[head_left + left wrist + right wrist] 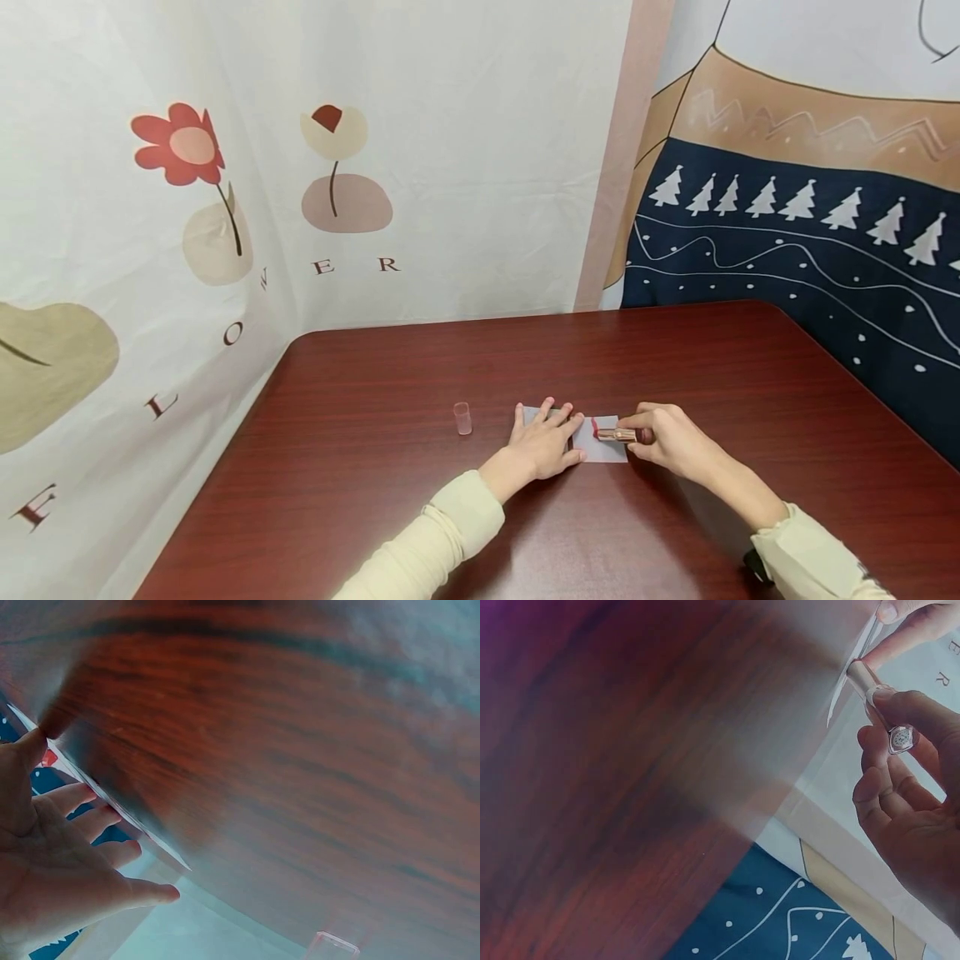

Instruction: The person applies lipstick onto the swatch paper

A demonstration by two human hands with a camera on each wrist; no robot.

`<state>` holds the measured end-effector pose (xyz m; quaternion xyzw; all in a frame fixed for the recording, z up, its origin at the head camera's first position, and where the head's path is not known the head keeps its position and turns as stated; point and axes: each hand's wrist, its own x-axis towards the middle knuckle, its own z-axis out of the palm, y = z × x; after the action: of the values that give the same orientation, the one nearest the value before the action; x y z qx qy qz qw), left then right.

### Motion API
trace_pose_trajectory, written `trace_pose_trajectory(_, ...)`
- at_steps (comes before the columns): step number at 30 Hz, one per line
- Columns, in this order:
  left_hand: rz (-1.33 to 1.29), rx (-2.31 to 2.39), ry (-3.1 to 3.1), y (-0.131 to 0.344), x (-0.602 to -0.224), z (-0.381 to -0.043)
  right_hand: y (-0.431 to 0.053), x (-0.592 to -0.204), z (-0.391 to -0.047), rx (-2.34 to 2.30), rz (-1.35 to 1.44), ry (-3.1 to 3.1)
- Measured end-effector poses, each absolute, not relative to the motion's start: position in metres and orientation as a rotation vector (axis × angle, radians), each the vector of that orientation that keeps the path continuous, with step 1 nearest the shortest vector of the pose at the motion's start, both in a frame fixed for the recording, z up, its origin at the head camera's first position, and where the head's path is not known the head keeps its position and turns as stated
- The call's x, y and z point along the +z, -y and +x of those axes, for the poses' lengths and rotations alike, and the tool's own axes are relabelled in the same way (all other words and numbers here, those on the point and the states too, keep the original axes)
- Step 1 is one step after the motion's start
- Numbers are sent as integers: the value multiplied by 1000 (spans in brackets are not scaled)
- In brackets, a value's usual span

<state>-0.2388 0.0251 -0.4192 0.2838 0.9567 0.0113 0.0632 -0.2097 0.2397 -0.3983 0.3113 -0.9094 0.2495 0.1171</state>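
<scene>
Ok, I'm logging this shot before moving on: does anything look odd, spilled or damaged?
Nothing looks plainly spilled or damaged. One oddity: a red streak on the pale paper, at the tip of the lipstick-like tube in the right hand; such a tube isn't a usual pen.

- From my seat I read F [33,508], L [161,406], O [233,334], a narrow W [263,278], E [323,267] and R [388,264] on the white cloth [480,125]: FLOWER.
- My right wrist view repeats E and R.
- The lipstick [617,435] bears a mark [902,739] on its end, too small for me to read.
</scene>
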Motion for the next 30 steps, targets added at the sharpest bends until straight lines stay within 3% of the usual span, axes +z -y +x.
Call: trace_pose_trajectory(30, 846, 59, -2885, -25, -416, -236, -238, -397, -208, 744, 919, 2680)
